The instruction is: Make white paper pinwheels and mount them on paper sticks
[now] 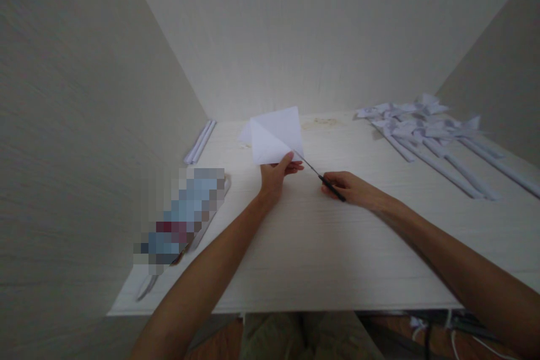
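Note:
My left hand (276, 175) grips a square sheet of white paper (276, 134) by its lower edge, thumb on top and fingers beneath. A diagonal line runs across the sheet from its upper left corner. In my right hand (343, 187) is a pair of scissors (328, 183) with black handles. Its thin blades point up and left, and their tip meets the paper's lower right corner, close to my left thumb. Behind the sheet's left side another white paper piece pokes out. Whether the blades are apart is too small to tell.
Several white paper pinwheel-like shapes on rolled paper sticks (430, 129) lie at the right. Rolled paper tubes (200, 142) rest at the back left. A pixelated flat item (185, 216) lies at the left. Walls enclose the white table (320, 259) on three sides.

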{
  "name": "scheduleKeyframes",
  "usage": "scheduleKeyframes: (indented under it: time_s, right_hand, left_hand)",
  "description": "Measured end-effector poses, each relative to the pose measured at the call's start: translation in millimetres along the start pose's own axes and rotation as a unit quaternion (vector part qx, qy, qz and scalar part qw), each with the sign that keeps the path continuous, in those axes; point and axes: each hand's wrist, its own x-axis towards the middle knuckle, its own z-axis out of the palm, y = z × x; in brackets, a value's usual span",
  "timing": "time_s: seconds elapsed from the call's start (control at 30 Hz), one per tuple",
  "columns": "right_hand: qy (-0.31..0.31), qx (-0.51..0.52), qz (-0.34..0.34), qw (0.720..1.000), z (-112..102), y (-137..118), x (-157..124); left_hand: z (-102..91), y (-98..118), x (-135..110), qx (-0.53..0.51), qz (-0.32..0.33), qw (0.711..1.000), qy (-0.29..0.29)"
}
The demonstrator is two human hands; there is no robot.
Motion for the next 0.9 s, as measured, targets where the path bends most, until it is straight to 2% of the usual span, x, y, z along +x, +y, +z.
scheduleKeyframes:
  time_s: [0.9]
  right_hand:
    - [-0.003, -0.031, 0.011, 0.999, -1.4, -1.3, -1.0]
  left_hand:
    - [-0.4, 2.2, -1.4, 0.045, 0.000, 0.999, 0.000]
